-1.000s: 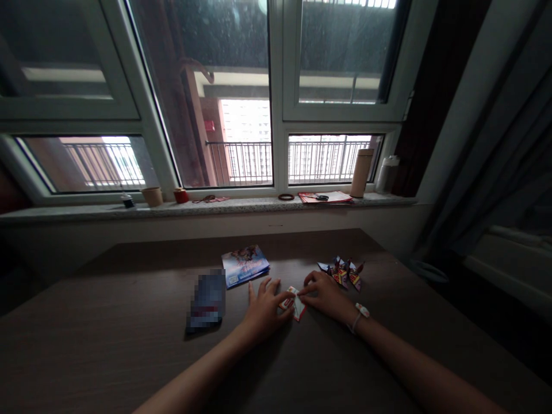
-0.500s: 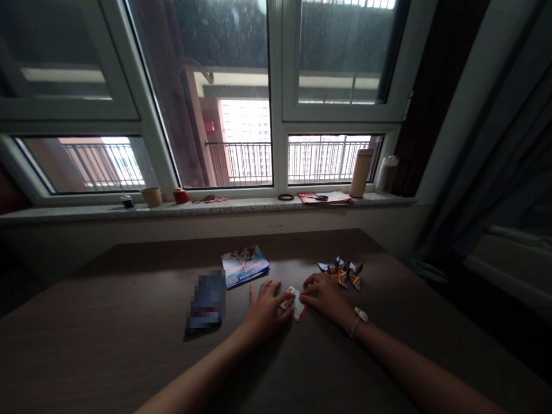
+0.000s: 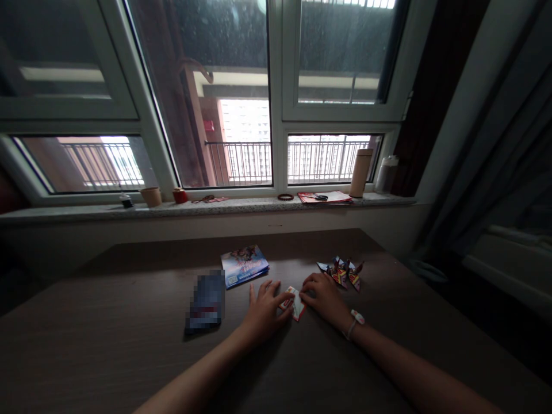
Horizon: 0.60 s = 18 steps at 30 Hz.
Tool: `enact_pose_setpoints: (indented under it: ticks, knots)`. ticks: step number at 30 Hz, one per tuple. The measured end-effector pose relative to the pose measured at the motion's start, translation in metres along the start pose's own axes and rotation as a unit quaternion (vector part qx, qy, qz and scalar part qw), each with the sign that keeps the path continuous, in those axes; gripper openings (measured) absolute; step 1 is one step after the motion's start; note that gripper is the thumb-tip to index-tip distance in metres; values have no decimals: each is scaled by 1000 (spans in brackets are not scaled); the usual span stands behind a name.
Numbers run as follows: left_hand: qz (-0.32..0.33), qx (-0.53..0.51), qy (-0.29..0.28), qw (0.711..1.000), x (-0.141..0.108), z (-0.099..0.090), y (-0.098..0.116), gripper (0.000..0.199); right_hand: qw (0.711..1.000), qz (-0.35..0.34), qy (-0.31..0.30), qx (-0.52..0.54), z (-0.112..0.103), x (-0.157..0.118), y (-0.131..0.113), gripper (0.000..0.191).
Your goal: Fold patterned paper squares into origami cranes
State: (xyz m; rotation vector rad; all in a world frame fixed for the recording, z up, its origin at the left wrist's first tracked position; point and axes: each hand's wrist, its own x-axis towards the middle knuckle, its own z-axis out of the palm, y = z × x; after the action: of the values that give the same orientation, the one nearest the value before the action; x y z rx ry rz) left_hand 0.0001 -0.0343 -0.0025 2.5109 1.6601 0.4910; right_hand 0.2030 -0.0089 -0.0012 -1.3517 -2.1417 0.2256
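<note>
A small piece of folded paper [image 3: 296, 306], white with red and green marks, lies flat on the brown table between my hands. My left hand [image 3: 264, 310] rests on its left side with the fingers apart, thumb and index fingertips on the paper. At its upper right edge is my right hand [image 3: 325, 296], fingers bent and fingertips touching the paper; a bracelet circles that wrist. Just beyond my right hand sit several folded paper pieces [image 3: 342, 273] with pointed tips. Behind my left hand lies a blue printed booklet or paper stack [image 3: 245, 266].
A dark blurred-out object [image 3: 206, 302] lies left of my left hand on the table [image 3: 107, 322]. Along the windowsill [image 3: 241, 204] stand a paper cup [image 3: 151, 197], a red item [image 3: 180, 195], scissors [image 3: 319, 197] on papers and a tan bottle [image 3: 361, 172].
My right hand and its wrist have shifted slightly to the left. The left hand and the folded paper look almost unmoved.
</note>
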Motion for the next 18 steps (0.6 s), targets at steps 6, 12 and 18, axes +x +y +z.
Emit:
enact_pose_setpoints:
  ticks: [6,12,18]
  knots:
    - [1,0,-9,1000,0,0,0,32,999,22,-23,-9,-6,0,-5,12]
    - [5,-1,0,1000,-2,1,-1,32,999,16,-36,-9,-9,-1,-5,14]
    - [0,-2,-2,1000,-1,-1,1,31,999,4,-44,-14,-8,-3,-2,22]
